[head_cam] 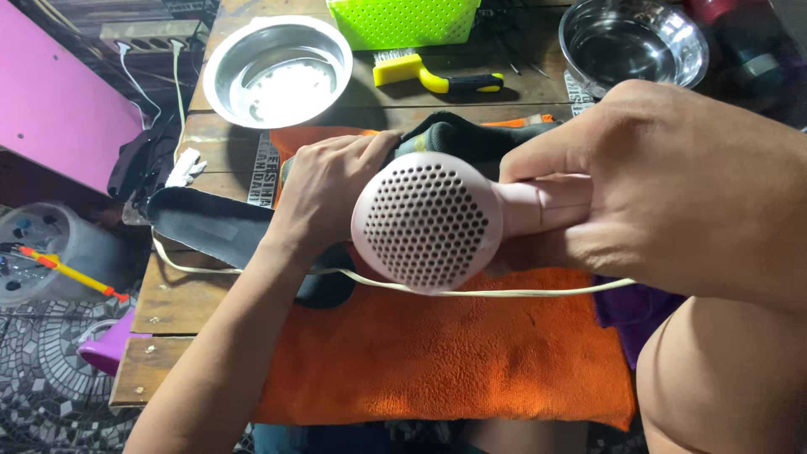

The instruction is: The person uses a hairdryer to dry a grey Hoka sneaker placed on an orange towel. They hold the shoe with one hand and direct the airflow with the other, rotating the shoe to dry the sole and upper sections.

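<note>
On the orange towel [437,361] spread over the wooden table [181,303], a dark shoe [471,139] is held down by the left hand [324,189], fingers curled closed on its near side. A pink hair dryer [429,223] is gripped by the right hand [672,185], wrapped tight around the handle; the perforated rear grille faces the camera, so the nozzle is pointed away, toward the shoe. Its pale cord [504,292] is run across the towel, left to right. A black insole [210,223] is laid to the left, half off the towel, apart from the shoe. Behind: two steel bowls [277,71], a yellow brush [437,76], a green basket [403,21], all untouched. Progress, judged: washing gear is set aside, so cleaning prob. done; drying stage is in hand w/ the shoe under the dryer. Whether the dryer is switched on can't be told. Wetness of the shoe not visible. Left, as far as shown: insole not yet dried or refitted, shoe not yet put away. A second shoe isn't seen.
</note>
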